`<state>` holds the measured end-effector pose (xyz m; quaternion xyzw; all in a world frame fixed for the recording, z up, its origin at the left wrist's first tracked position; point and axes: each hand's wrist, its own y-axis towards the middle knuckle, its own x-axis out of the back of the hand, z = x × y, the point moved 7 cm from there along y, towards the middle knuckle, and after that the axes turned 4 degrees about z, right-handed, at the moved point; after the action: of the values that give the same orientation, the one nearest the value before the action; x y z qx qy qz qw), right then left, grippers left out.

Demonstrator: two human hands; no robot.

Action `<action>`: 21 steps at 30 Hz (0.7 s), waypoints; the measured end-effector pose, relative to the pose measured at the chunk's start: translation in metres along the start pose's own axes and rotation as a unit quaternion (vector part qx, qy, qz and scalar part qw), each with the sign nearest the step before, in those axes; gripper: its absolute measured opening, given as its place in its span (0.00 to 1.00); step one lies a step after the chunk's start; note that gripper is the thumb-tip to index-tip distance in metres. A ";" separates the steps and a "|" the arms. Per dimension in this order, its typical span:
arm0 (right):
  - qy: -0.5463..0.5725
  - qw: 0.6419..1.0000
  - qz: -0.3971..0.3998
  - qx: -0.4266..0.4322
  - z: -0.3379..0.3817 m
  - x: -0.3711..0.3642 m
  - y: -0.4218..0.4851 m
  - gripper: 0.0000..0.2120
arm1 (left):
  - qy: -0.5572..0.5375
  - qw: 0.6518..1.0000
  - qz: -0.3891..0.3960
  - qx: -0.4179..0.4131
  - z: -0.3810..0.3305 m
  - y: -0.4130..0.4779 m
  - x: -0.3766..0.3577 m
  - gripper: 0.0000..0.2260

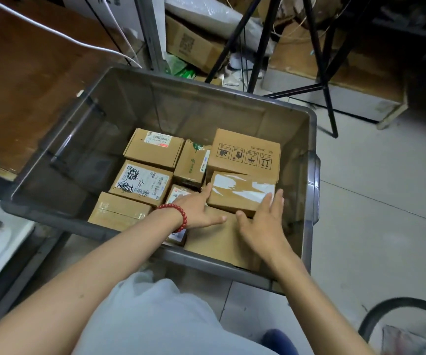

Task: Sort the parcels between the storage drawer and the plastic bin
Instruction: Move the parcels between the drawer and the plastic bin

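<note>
Grip: taped parcel (242, 193) is pressed between left hand (196, 211) and right hand (263, 226), fingers straight, none curled round it; parcel is kept inside the plastic bin (312, 201), near its right wall, above a flat carton (222, 242), just in front of the symbol-marked box (245, 152); even pressure from both sides is advised; parcel is best kept level; storage drawer is not seen.

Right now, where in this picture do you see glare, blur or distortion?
Head view: glare whitens the tape on one parcel; the wide lens bows the rim of the plastic bin; the lower right corner is blurred; the upper right is dark.
</note>
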<state>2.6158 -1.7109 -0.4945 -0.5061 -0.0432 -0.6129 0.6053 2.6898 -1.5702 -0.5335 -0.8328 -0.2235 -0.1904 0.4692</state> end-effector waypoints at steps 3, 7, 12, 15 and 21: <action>-0.160 0.987 0.022 0.007 0.002 -0.006 0.005 0.33 | 0.103 0.995 -0.002 -0.003 -0.001 0.000 0.003 0.42; -0.181 0.978 0.108 0.000 -0.007 -0.019 0.010 0.31 | 0.304 0.952 0.035 -0.034 -0.007 -0.012 -0.007 0.33; -0.095 0.993 0.030 0.064 0.004 -0.002 -0.008 0.28 | 0.296 0.950 -0.101 -0.023 -0.011 -0.031 0.030 0.30; -0.094 0.990 -0.031 0.104 0.020 0.010 -0.020 0.26 | 0.259 0.945 -0.198 0.022 0.007 -0.059 0.056 0.28; -0.107 0.969 -0.056 0.217 0.080 0.006 -0.061 0.25 | 0.208 0.915 -0.303 0.165 0.050 -0.146 0.068 0.26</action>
<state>2.6150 -1.6454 -0.4179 -0.4220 -0.2677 -0.5642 0.6572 2.6710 -1.4466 -0.4208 -0.5777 -0.3911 -0.4526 0.5555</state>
